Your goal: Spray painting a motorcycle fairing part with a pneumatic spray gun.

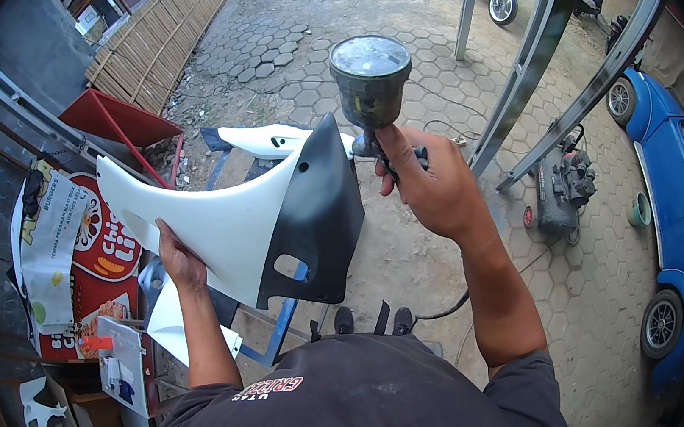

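My left hand [183,261] grips the lower edge of a white and black motorcycle fairing panel [221,205], thumb on its white face. The panel is tilted, its black end [323,211] toward the right, with a cut-out near the bottom and a small hole near the top. In my right hand [430,176] is a gravity-feed spray gun [376,147], held by its handle with a dark, stained paint cup [369,79] on top. Its nozzle points left, close to the panel's black end. My fingers partly hide the trigger.
Another white panel [261,141] lies beyond on a blue metal frame [282,328]; a further white piece [175,321] sits below my left arm. An air compressor [559,192] and steel posts [525,76] stand right, near a blue car [682,153]. A hose [448,310] runs along the ground.
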Demonstrator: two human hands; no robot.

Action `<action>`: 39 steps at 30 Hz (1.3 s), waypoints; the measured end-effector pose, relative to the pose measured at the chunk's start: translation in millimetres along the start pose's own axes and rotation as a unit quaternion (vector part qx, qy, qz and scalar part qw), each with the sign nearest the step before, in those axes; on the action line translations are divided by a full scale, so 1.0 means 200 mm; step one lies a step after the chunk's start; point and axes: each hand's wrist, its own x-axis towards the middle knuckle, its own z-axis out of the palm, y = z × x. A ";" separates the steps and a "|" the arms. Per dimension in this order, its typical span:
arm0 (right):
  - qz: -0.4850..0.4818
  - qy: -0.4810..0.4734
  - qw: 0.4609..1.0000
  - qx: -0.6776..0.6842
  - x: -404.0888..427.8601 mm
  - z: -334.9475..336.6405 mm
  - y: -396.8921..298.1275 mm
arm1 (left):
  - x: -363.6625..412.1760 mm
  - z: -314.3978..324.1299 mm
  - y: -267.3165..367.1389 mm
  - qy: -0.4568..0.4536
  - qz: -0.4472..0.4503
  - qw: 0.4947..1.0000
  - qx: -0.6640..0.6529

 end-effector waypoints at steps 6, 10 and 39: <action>0.002 0.089 0.993 -0.077 0.07 0.00 0.06 | 0.00 0.00 -0.02 0.002 0.000 1.000 0.000; 0.000 0.119 0.988 -0.097 0.08 -0.01 0.05 | 0.00 0.00 -0.02 -0.013 0.002 1.000 -0.007; 0.014 -0.005 0.986 -0.167 0.03 -0.02 0.06 | -0.04 0.04 0.06 -0.008 0.111 0.984 0.139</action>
